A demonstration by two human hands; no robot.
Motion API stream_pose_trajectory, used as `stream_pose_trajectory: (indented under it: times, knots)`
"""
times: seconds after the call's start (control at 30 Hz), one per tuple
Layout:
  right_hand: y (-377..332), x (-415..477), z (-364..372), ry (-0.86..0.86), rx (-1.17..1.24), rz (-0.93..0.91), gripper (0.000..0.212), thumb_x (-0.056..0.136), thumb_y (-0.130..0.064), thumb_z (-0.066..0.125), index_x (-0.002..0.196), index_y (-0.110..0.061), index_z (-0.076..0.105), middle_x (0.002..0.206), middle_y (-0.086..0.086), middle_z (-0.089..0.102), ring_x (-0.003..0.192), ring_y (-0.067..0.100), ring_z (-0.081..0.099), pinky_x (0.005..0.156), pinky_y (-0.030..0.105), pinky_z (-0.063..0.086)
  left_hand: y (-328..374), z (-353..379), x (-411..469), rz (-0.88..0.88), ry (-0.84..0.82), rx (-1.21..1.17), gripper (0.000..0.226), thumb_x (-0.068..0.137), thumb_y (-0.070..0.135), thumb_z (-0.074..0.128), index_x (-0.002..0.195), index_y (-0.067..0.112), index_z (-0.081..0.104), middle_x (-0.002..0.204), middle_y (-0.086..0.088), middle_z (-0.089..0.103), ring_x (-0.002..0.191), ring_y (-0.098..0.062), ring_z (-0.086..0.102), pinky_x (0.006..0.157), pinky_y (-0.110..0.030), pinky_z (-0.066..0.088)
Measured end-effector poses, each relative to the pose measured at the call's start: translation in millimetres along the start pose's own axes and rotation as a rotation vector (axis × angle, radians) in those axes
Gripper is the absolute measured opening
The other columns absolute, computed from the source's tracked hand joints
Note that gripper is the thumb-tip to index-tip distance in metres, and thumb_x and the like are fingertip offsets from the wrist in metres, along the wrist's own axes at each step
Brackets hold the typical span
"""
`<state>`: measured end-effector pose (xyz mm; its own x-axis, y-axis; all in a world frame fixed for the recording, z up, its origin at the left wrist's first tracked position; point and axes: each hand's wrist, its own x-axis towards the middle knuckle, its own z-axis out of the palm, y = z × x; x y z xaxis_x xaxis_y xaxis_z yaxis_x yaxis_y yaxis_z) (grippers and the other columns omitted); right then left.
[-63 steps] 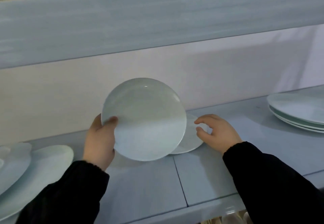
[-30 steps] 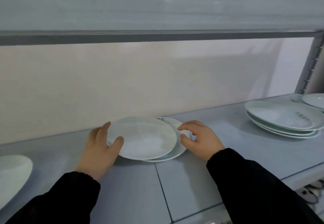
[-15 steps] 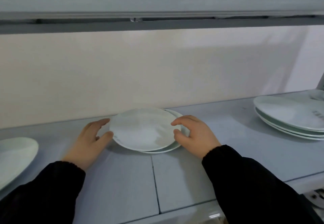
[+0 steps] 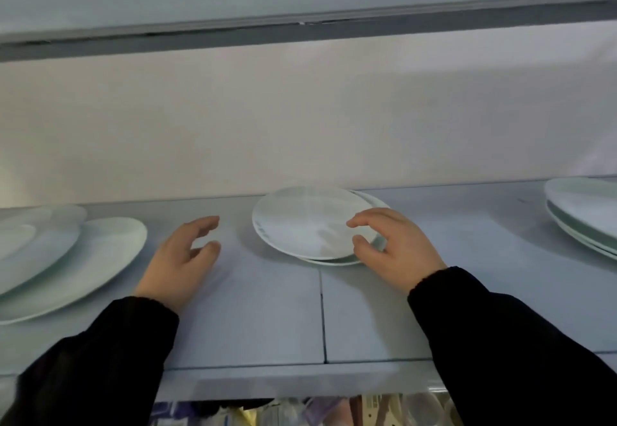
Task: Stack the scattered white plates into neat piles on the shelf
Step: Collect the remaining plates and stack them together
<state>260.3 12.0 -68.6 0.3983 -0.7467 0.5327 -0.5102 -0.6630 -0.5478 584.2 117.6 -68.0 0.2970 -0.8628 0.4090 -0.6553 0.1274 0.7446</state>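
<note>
Two small white plates lie stacked mid-shelf, the top plate (image 4: 305, 225) sitting slightly left of the bottom plate (image 4: 372, 199). My right hand (image 4: 392, 248) is at the pile's right edge, thumb against the top plate's rim and fingers arched over it. Off the plates, my left hand (image 4: 182, 258) hovers over the grey shelf (image 4: 267, 312) just left of the pile, its fingers loosely spread and holding nothing.
Large white plates (image 4: 83, 258) overlap loosely at the left end of the shelf. A stack of large plates (image 4: 584, 215) sits at the right end. The upper shelf board (image 4: 300, 25) hangs low overhead. Packaged goods (image 4: 267, 412) show below the shelf's front edge.
My left hand laid the small plate on the other one, let go and drew back to the left. My right hand stayed at the pile's right rim.
</note>
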Motion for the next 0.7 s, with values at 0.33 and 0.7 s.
stream_pose_trajectory:
  times: [0.33,0.7]
  knots:
    - [-41,-7,18,0.003,-0.146,-0.158,0.039,0.083,-0.045,0.05,0.116,-0.032,0.066,0.131,-0.012,0.056,0.127,0.002,0.045,0.101,0.012,0.03,-12,-32,-20,0.155,0.025,0.224,0.048,0.077,0.049,0.045,0.119,0.035,0.063,0.112,0.027,0.061,0.109,0.0,0.053,0.095,-0.008,0.032]
    - [-150,4,137,-0.154,-0.18,-0.38,0.039,0.079,-0.037,0.058,0.116,-0.025,0.066,0.128,0.0,0.06,0.125,0.018,0.052,0.102,0.035,0.045,-63,-118,-40,0.217,0.069,0.409,0.046,0.08,0.041,0.048,0.119,0.025,0.066,0.107,0.021,0.055,0.11,-0.007,0.049,0.095,-0.004,0.024]
